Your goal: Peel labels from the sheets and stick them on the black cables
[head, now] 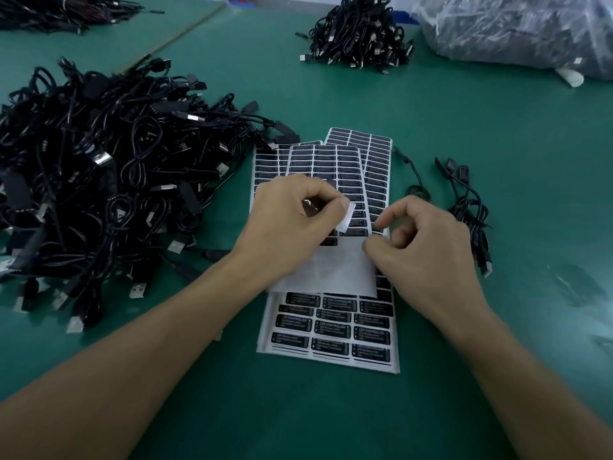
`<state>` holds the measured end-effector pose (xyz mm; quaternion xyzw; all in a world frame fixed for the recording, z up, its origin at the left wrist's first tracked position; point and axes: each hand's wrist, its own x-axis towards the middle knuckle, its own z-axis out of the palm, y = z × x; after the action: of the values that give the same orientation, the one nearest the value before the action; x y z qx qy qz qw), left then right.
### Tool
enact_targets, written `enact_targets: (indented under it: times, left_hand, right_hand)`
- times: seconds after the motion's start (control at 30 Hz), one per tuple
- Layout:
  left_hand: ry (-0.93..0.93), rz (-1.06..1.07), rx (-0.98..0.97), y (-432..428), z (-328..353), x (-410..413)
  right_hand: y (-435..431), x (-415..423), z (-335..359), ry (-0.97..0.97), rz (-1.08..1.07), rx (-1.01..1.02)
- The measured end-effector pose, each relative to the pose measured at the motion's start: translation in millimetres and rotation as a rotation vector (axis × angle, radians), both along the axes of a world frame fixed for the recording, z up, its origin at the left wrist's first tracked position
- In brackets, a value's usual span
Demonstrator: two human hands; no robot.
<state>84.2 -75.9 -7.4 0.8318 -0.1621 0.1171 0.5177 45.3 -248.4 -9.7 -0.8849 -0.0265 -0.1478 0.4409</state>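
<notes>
A label (pixel 346 218) was pinched in the left hand (pixel 292 220) above the sheets (pixel 331 327); the right hand (pixel 428 257) was curled at the top sheet's edge, its hold not determinable; most work was judged left, given the big pile (pixel 99 180) and few cables (pixel 471 214) laid right.

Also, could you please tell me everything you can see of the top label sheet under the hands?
The top label sheet is a white paper backing with rows of small black rectangular labels in pale print. Its near part is bare white. It lies on other sheets fanned on the green table. The left hand pinches a label peeled up from it; the right hand touches its right edge.
</notes>
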Motion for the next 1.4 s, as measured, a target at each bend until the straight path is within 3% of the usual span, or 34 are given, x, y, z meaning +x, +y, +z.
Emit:
enact_targets:
  times: [0.2,0.77,1.03,1.13,1.4]
  left_hand:
    - [-0.028,0.015,-0.024,-8,2,-5]
    - [-0.074,0.076,0.018,-15,6,-11]
    - [-0.055,0.067,-0.005,-17,6,-13]
    - [-0.022,0.042,-0.05,-15,7,-12]
    - [0.12,-0.063,-0.212,-5,8,-8]
  right_hand:
    - [16,-2,0,-0.276,-0.003,-0.208]
    - [22,-1,3,-0.135,-0.066,-0.082]
    - [20,0,2,-0.171,-0.091,-0.12]
    - [16,2,2,-0.147,-0.102,-0.002]
    - [6,8,8,0.045,0.036,0.628]
